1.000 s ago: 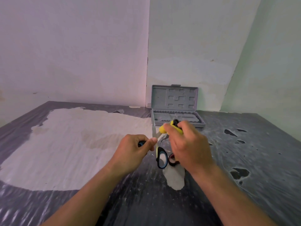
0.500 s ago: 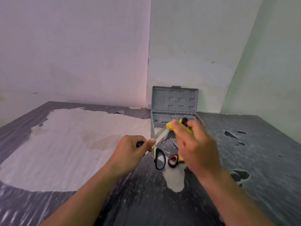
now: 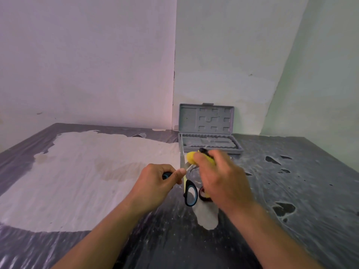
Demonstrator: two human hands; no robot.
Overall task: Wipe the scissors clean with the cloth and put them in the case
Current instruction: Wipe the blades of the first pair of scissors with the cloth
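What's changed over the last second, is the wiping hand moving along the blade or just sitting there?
The right hand, gripping the yellow cloth, slid up the blade away from the person half a second ago and has now come back down towards the handles. The left hand keeps its grip on the blue-handled scissors, blades open. The grey case stays open and unmoved.

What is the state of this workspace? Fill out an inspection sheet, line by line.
Surface: dark table with big pale patches where the coating is gone.
Job's things: scissors held open above the table; yellow cloth on a blade; grey case open at the back, lid upright.
Clutter: a second, dark red scissor handle behind the right hand.
Grip: left hand holds one scissor handle; right hand grips the cloth.
Cables: nothing seen.
Surroundings: bare, stained walls meeting in a corner.
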